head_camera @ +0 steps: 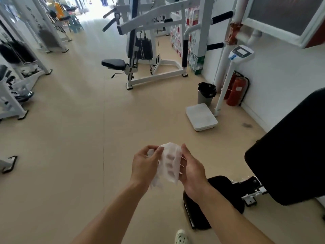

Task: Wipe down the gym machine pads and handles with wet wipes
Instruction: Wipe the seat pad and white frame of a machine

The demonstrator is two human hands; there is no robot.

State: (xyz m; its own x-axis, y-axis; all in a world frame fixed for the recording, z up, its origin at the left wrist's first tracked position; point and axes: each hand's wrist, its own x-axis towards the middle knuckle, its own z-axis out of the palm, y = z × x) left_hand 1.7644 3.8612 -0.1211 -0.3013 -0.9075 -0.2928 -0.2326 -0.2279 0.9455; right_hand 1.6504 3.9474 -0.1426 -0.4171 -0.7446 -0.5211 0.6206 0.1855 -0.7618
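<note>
A white wet wipe [169,162] is stretched between both hands in front of me, low in the head view. My left hand [145,165] pinches its left edge. My right hand [191,170] holds the right side, its fingers showing through the thin sheet. To my right rises a large black back pad [288,155] of a gym machine, with its black seat pad [226,194] lower down beside my right forearm. Across the floor stands a white weight machine with a black seat [114,63] and black foam handles [184,51].
A bin with a black liner [206,93] and a white floor scale [201,117] stand by the right wall, with two red fire extinguishers [236,91] behind. White machine frames [15,95] line the left side. Beige floor lies open between them. My white shoe [181,236] shows below.
</note>
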